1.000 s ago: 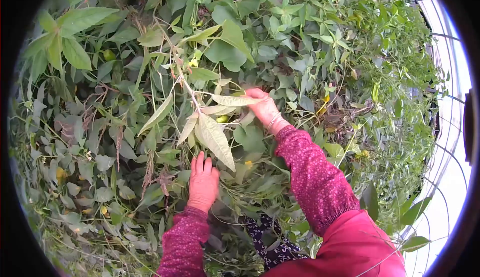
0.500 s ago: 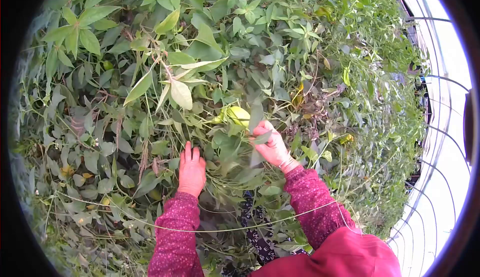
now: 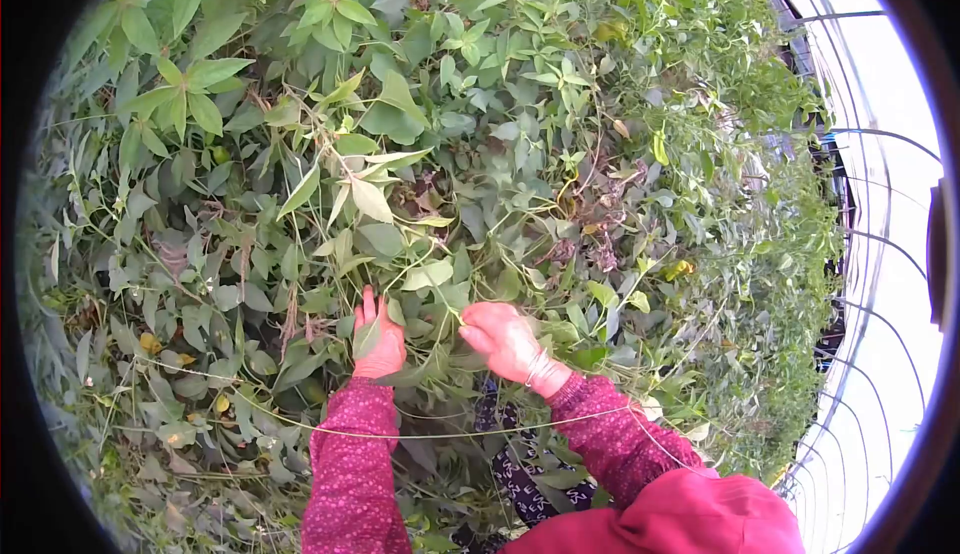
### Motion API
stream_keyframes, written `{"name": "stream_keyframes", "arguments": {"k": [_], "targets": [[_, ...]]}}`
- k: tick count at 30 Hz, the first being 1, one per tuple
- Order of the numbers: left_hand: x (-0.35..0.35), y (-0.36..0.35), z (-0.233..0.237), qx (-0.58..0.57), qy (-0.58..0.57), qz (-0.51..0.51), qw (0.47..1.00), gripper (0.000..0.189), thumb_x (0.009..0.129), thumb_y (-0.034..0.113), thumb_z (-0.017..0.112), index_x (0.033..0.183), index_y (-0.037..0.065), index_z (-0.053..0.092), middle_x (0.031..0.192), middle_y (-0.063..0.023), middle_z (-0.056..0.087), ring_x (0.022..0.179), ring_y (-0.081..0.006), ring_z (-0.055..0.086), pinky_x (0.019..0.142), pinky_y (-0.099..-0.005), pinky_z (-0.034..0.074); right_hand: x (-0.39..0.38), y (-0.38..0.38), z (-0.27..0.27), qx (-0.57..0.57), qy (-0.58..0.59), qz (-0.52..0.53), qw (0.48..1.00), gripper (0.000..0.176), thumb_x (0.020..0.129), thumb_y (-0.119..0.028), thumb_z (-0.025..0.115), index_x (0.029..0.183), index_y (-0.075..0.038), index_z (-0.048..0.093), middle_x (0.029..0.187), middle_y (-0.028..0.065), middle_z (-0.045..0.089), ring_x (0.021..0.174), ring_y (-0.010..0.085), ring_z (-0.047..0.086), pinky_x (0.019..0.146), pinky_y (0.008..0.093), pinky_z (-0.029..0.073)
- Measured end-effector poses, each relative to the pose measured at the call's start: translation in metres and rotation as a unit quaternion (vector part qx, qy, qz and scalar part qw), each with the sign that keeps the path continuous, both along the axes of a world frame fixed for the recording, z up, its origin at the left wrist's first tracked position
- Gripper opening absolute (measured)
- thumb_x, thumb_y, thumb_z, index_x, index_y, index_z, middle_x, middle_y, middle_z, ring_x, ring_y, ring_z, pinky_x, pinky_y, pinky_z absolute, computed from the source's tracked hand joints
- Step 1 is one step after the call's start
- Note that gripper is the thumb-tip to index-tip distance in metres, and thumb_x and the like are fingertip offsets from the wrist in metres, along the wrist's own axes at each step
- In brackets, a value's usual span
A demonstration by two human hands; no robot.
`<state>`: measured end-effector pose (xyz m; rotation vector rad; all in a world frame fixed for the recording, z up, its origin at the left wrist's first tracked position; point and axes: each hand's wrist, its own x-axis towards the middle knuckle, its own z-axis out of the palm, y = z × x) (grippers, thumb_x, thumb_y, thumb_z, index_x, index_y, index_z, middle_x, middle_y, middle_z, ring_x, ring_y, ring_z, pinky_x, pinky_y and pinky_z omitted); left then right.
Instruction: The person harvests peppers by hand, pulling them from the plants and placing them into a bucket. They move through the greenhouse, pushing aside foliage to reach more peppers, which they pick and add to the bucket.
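Observation:
In the head view, my right hand (image 3: 503, 342) is closed around a thin green vine stem (image 3: 447, 302), gripped between thumb and fingers. The stem runs up and to the left, past a pale green leaf (image 3: 429, 275). To the left of it, my left hand (image 3: 380, 342) reaches into the foliage with its fingers stretched upward. A leaf (image 3: 367, 340) lies across part of that hand, and some fingertips are hidden among leaves. Above both hands hangs a branch with a pale, drooping leaf (image 3: 371, 201).
Dense leafy plants (image 3: 520, 134) surround both hands. One long thin vine (image 3: 480, 435) crosses over my forearms. Dry brown leaves (image 3: 603, 209) cluster at right of centre. Curved hoops (image 3: 885, 134) with whitish covering line the right side.
My right hand has moved down and left, nearer my left hand, and now grips the stem. The yellow-green leaf near it no longer shows. My left hand has barely moved.

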<state>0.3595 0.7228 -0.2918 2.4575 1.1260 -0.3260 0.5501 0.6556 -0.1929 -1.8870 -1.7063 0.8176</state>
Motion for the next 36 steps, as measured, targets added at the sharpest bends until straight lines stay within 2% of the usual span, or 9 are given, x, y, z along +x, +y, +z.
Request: {"name": "stream_keyframes", "arguments": {"k": [2,6,10,14,17,24,27,30,36], "targets": [[-0.001,0.001,0.015,-0.004,0.002,0.003,1.000,0.025,0.079,0.014,0.050,0.095,0.001,0.064,0.128,-0.0172,0.042,0.130,-0.0377,0.025,0.103,-0.0496,0.028,-0.015,-0.009,0.013,-0.099,0.097,0.036,0.990,0.022,0.089,-0.026,0.051,0.089,-0.004,0.056,0.083,0.0159,0.058,0.078,0.0350,0.057,0.070,0.0411,0.046],[-0.001,0.001,0.013,-0.016,-0.082,0.072,0.994,0.020,0.076,0.013,0.055,0.089,0.000,0.063,0.126,-0.0185,0.044,0.131,-0.0357,0.025,0.102,-0.0454,0.030,-0.047,-0.025,0.023,-0.190,0.279,0.011,0.941,0.026,0.094,-0.028,0.045,0.087,-0.004,0.052,0.072,0.0071,0.057,0.070,0.0222,0.059,0.066,0.0336,0.046],[0.019,0.006,0.021,-0.017,-0.247,0.154,0.956,0.017,0.083,0.015,0.053,0.081,-0.001,0.060,0.112,-0.0204,0.052,0.123,-0.0368,0.036,0.102,-0.0402,0.033,-0.066,-0.016,0.040,-0.266,0.641,-0.199,0.692,0.022,0.093,-0.024,0.047,0.082,-0.005,0.051,0.072,0.0049,0.057,0.066,0.0162,0.058,0.063,0.0294,0.047],[0.034,0.035,0.051,-0.044,-0.326,0.145,0.933,0.017,0.084,0.015,0.052,0.086,0.000,0.059,0.112,-0.0184,0.052,0.122,-0.0356,0.038,0.103,-0.0390,0.032,-0.069,-0.030,0.021,-0.353,0.712,-0.080,0.602,0.021,0.090,-0.025,0.051,0.086,-0.004,0.053,0.071,0.0078,0.057,0.063,0.0189,0.058,0.062,0.0312,0.049],[0.026,0.045,0.064,0.000,-0.331,0.079,0.940,0.034,0.082,0.013,0.056,0.113,0.003,0.051,0.126,-0.0183,0.045,0.123,-0.0344,0.038,0.101,-0.0406,0.034,-0.085,-0.040,-0.004,-0.333,0.742,-0.133,0.566,0.021,0.090,-0.024,0.053,0.090,-0.004,0.055,0.071,0.0077,0.057,0.065,0.0200,0.059,0.062,0.0325,0.050],[-0.079,0.118,0.100,0.154,-0.232,0.091,0.956,0.056,0.074,0.012,0.065,0.125,0.004,0.042,0.128,-0.0181,0.042,0.121,-0.0350,0.039,0.102,-0.0417,0.033,-0.146,-0.056,-0.041,-0.409,0.704,-0.126,0.567,0.012,0.090,-0.014,0.052,0.092,-0.003,0.055,0.073,0.0076,0.057,0.068,0.0227,0.059,0.064,0.0341,0.050],[-0.158,0.157,0.083,0.287,0.006,0.184,0.940,0.071,0.073,0.031,0.069,0.130,0.004,0.037,0.127,-0.0199,0.042,0.121,-0.0362,0.038,0.103,-0.0464,0.028,-0.161,-0.066,-0.051,-0.428,0.677,-0.071,0.594,0.015,0.091,-0.017,0.052,0.093,-0.003,0.055,0.075,0.0054,0.058,0.068,0.0181,0.059,0.063,0.0301,0.049],[-0.223,0.155,0.085,0.105,0.382,0.242,0.886,0.095,0.069,0.044,0.071,0.141,0.008,0.020,0.124,-0.0245,0.044,0.117,-0.0376,0.043,0.102,-0.0464,0.027,-0.170,-0.068,-0.064,-0.440,0.667,-0.068,0.597,0.016,0.091,-0.018,0.052,0.094,-0.002,0.056,0.075,0.0047,0.059,0.068,0.0155,0.059,0.065,0.0283,0.049],[-0.291,0.093,0.055,-0.123,0.326,0.395,0.850,0.087,0.079,0.049,0.058,0.137,-0.004,0.022,0.114,-0.0186,0.058,0.103,-0.0272,0.059,0.089,-0.0381,0.045,-0.176,-0.084,-0.085,-0.500,0.596,-0.076,0.624,0.015,0.090,-0.016,0.053,0.093,-0.001,0.056,0.073,0.0046,0.059,0.066,0.0143,0.059,0.066,0.0281,0.051]]}}
